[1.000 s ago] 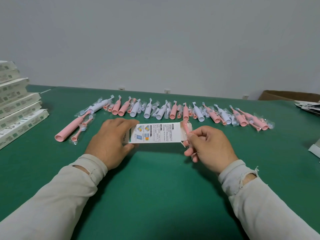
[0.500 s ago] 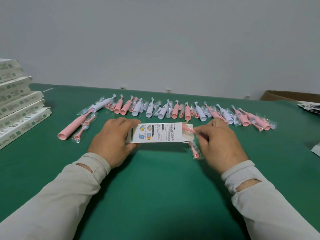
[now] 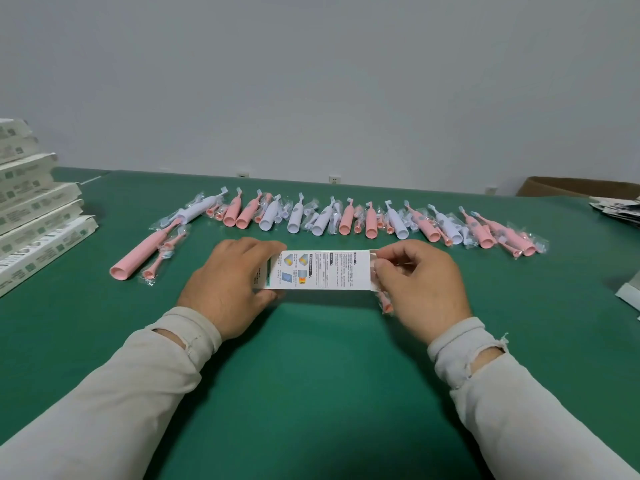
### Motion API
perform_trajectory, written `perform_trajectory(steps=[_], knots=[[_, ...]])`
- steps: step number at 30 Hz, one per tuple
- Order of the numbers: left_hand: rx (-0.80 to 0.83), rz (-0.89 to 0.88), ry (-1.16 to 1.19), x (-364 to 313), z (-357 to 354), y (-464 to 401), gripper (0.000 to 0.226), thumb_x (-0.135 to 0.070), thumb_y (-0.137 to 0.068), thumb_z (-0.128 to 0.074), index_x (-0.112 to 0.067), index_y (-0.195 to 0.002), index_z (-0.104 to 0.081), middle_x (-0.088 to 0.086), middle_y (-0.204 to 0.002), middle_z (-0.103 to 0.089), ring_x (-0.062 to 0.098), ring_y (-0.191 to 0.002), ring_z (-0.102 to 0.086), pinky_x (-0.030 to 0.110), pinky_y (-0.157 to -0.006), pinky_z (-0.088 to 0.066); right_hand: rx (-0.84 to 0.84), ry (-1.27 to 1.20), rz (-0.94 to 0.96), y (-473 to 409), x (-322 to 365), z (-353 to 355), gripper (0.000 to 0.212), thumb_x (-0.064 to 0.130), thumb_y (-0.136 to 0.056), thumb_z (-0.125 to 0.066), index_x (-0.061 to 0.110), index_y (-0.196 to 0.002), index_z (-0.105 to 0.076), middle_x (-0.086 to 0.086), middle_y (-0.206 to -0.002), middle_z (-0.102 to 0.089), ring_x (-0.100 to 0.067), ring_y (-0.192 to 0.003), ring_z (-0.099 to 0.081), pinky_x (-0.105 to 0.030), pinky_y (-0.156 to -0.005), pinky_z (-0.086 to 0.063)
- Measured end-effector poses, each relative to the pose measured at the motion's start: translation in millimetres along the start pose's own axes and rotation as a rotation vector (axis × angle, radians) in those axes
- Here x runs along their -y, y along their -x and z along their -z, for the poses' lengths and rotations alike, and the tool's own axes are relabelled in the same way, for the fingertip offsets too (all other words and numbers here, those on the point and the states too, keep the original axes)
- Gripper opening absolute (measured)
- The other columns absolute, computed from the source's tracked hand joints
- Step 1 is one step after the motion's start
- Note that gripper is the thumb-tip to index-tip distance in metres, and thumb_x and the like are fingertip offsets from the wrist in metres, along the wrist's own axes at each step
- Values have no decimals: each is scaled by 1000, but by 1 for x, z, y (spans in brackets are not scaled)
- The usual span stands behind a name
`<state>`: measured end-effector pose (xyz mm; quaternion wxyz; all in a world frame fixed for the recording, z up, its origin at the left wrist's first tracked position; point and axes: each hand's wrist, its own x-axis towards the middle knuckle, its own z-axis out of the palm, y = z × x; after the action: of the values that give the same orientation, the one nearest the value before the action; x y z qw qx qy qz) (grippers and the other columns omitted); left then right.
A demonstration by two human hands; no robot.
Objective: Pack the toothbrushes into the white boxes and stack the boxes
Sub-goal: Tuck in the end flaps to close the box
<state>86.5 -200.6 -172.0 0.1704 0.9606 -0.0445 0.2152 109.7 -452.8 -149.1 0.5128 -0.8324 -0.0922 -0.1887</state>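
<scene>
Head view: printed carton held at both ends

A slim white cardboard box [image 3: 320,270] lies flat on green felt-like table [image 3: 311,375]. Left hand [image 3: 228,285] curls round its left end; right hand [image 3: 420,285] pinches the right end flap, a bagged pink brush head [image 3: 386,304] beneath its fingers. Beyond the knuckles, pink and white cylindrical toothbrushes [image 3: 346,220] lie in crinkled clear wrappers.
</scene>
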Motion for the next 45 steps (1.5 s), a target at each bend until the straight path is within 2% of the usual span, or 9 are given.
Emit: perform_trajectory(steps=[2,6,9,13,20,24,29,37,45], knots=[[-12,7,9,1,0,-1,63,-37,-83,-73,-43,-138,-44,-16,-134,-49,15,-125,-36,46,-95,-47,109,-247,-122,0,1,-3,17,4,-86,-64,21,-85,-66,7,-70,-71,-9,-58,-62,-31,-60,-49],[-13,6,51,1,-1,-1,63,-35,-82,-74,-40,-138,-46,-15,-134,-50,15,-125,-37,47,-97,-45,412,-300,-146,1,1,-3,28,15,-68,-58,19,-95,-56,13,-61,-65,-4,-47,-47,-23,-49,-38],[-22,33,43,3,-1,-1,61,-36,-82,-74,-41,-137,-47,-14,-133,-51,16,-125,-37,47,-95,-46,275,-322,-121,-7,-3,7,19,13,-76,-65,19,-92,-59,4,-76,-74,-17,-61,-62,-29,-56,-50],[-38,111,-3,8,1,-2,59,-38,-83,-74,-41,-135,-47,-13,-131,-52,18,-122,-38,45,-91,-46,-90,145,-47,-24,-27,27,14,13,-87,-62,26,-83,-60,9,-74,-65,-8,-63,-57,-23,-60,-42],[-21,135,-10,8,2,-2,60,-43,-81,-76,-43,-134,-46,-13,-128,-53,17,-121,-40,43,-90,-46,298,407,-120,-17,-35,8,13,36,-91,-65,31,-98,-55,7,-79,-69,-13,-77,-67,-33,-78,-54],[-17,133,-13,7,2,-1,60,-43,-82,-76,-42,-134,-46,-13,-126,-53,16,-119,-40,42,-89,-45,453,639,-123,-16,-21,14,48,31,-87,-61,30,-133,-46,6,-101,-67,-20,-93,-65,-39,-90,-53],[-20,118,-10,5,1,-1,60,-42,-81,-76,-41,-134,-47,-12,-127,-54,17,-119,-40,43,-90,-45,520,796,-134,-13,-14,17,58,33,-87,-59,26,-142,-40,4,-110,-62,-23,-99,-61,-40,-91,-52],[-20,92,18,5,1,-1,61,-41,-80,-77,-40,-134,-48,-14,-126,-54,17,-119,-40,42,-92,-45,-22,-342,-21,-17,-9,27,29,16,-74,-57,28,-101,-58,12,-59,-58,-4,-51,-53,-20,-52,-45],[-2,37,53,5,-1,-1,62,-41,-79,-78,-41,-134,-48,-15,-126,-54,15,-116,-41,44,-95,-45,-3,-403,14,-9,-5,15,41,-4,-91,-57,36,-97,-56,3,-87,-63,-14,-68,-72,-21,-49,-50]])
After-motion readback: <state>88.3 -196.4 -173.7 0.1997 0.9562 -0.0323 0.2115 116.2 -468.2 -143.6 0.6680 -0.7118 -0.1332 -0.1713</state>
